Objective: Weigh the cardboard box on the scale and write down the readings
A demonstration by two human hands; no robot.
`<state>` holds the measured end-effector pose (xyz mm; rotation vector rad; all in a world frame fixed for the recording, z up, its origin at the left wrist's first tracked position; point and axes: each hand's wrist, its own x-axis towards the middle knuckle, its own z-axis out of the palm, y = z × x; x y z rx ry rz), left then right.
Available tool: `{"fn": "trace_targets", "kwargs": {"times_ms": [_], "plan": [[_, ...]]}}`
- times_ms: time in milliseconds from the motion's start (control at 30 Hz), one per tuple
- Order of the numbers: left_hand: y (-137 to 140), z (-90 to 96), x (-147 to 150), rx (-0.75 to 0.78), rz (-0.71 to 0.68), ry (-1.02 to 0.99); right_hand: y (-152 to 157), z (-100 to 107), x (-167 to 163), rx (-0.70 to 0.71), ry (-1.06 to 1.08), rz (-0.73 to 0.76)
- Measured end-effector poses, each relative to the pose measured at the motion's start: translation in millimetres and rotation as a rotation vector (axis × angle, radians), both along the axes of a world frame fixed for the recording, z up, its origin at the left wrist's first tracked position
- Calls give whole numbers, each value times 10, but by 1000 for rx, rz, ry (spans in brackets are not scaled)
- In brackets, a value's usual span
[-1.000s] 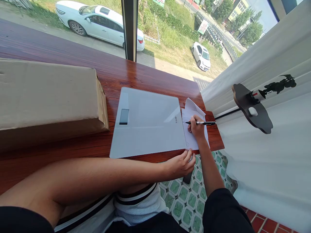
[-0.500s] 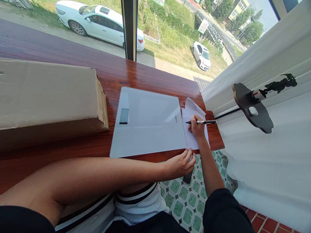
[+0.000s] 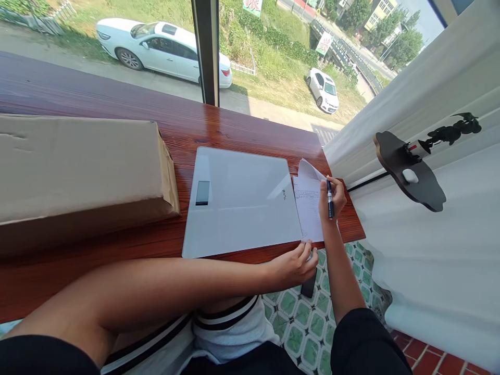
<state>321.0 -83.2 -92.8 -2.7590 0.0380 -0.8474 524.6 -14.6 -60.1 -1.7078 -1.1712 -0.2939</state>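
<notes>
My right hand (image 3: pixel 332 200) is closed around a black pen (image 3: pixel 330 204), which points along the hand toward the wrist. Its fingertips are at the right edge of the papers (image 3: pixel 310 213), where a top sheet curls up; whether they pinch it I cannot tell. Lines of small writing show on the page. My left hand (image 3: pixel 292 266) lies at the table's front edge, fingers loosely bent and apart, with fingertips at the paper's lower edge. Left of the papers lies a flat white glass scale (image 3: pixel 242 203) with a small grey display.
A large cardboard box (image 3: pixel 78 166) takes up the left of the reddish wooden table (image 3: pixel 242 125). A dark flat object (image 3: pixel 308 285) shows below my left hand, over green tiles. White curtain (image 3: pixel 429 250) and a small dark shelf (image 3: pixel 414 179) stand to the right.
My right hand has moved right and up from the middle of the page to its right edge. The pen has swung from lying sideways to pointing toward me. My left hand stays at the paper's lower edge.
</notes>
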Motion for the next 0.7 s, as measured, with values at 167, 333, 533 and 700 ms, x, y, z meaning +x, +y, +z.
{"fn": "trace_targets", "kwargs": {"times_ms": [167,333,533,700], "plan": [[18,40,-18,2,-20,40,17,-57,130,0,-1,9],[25,49,-24,11,-21,28,49,-119,246,25,-78,22],[41,30,-20,55,-15,46,98,-160,258,-42,-110,36],[66,36,-22,89,-28,29,119,-175,260,-67,-127,4]]}}
